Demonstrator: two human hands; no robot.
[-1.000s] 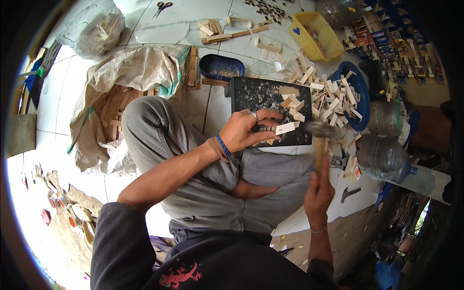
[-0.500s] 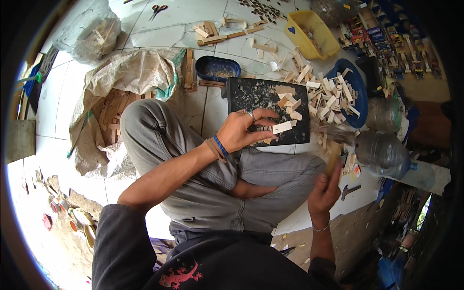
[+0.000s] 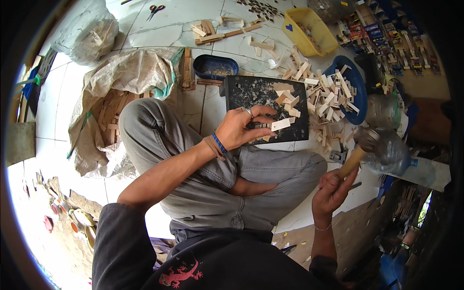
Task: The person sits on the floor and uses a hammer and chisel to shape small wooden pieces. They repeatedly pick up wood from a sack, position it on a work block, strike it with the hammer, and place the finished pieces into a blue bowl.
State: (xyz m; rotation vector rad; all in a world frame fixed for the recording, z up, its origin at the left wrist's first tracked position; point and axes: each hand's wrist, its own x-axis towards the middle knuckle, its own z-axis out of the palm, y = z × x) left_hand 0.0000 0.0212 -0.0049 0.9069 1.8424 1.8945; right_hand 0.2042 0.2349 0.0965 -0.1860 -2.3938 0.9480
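Note:
My left hand rests over the low black board in front of me. Its thumb and fingers pinch a small pale wooden block with a dark dot on its top. Several other small wooden pieces lie beyond it on the dusty, scuffed board. Off to the right, above my knee, my right hand is wrapped round the wooden handle of a hammer. The hammer's head points up and to the right, in front of a clear plastic bottle, apart from the block.
Right of the board, loose wooden pieces spill from a blue basin. A yellow tub and a dark blue tray stand farther off. To the left sits an open woven sack of wood. Scissors lie far off.
My right hand has swung the hammer to the right, away from the board. My left hand still pinches the block in nearly the same place.

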